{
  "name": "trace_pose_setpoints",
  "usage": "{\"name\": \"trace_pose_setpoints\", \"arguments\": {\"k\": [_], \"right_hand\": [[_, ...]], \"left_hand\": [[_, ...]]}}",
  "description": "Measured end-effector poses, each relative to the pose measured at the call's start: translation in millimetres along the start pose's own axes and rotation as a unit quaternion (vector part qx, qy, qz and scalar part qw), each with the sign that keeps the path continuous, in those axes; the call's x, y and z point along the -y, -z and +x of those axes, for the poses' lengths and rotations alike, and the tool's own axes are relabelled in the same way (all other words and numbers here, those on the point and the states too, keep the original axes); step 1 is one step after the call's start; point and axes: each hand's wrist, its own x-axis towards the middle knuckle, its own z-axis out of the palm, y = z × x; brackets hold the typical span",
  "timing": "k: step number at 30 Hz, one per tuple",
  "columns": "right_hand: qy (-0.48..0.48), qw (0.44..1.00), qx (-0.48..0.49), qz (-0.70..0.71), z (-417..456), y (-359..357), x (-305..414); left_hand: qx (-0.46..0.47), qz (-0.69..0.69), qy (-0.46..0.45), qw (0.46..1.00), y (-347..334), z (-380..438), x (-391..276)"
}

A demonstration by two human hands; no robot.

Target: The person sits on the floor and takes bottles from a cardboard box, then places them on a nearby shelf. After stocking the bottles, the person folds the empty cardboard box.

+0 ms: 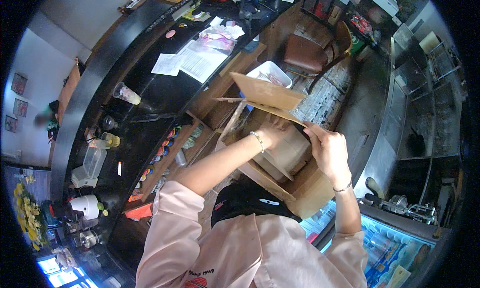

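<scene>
An opened cardboard box (pixel 315 192) with raised flaps stands right before me. My left hand (pixel 275 132), with a bead bracelet at its wrist, reaches into it. Its fingers look apart, close to the inner wall on the far side; motion blurs them, and I see nothing held. My right hand (pixel 330 149) pinches the box's upper right edge between thumb and fingers. One flap (pixel 266 90) sticks up at the far side. A loose-looking cardboard panel (pixel 292 149) shows inside, and the rest of the contents is hidden.
Left runs a black counter (pixel 150 89) with paper sheets (pixel 202 61) and a plastic cup (pixel 126 94). Shelves beneath hold several small cans (pixel 161 151). Beyond the box are a white plastic bin (pixel 270 72) and a chair (pixel 305 54). A lit display fridge (pixel 393 246) stands right.
</scene>
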Motion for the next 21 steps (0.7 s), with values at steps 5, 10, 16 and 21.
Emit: {"name": "trace_pose_setpoints", "arguments": {"k": [5,10,16,21], "right_hand": [[-0.011,0.997,-0.039,0.072,-5.2,-2.1,-37.7],[-0.049,0.98,-0.022,0.192,-21.8,7.1,-71.9],[0.001,0.979,-0.044,0.199,-20.2,8.4,-73.3],[-0.014,0.98,-0.034,0.198,-32.4,-6.3,-83.7]], "left_hand": [[-0.133,-0.068,-0.009,0.989,66.2,-63.4,-45.1],[-0.248,-0.38,-0.055,0.89,124.8,-147.1,-29.4],[-0.362,-0.273,0.21,0.866,61.5,-146.7,14.6],[-0.399,-0.6,0.161,0.674,32.9,-110.9,-2.1]]}}
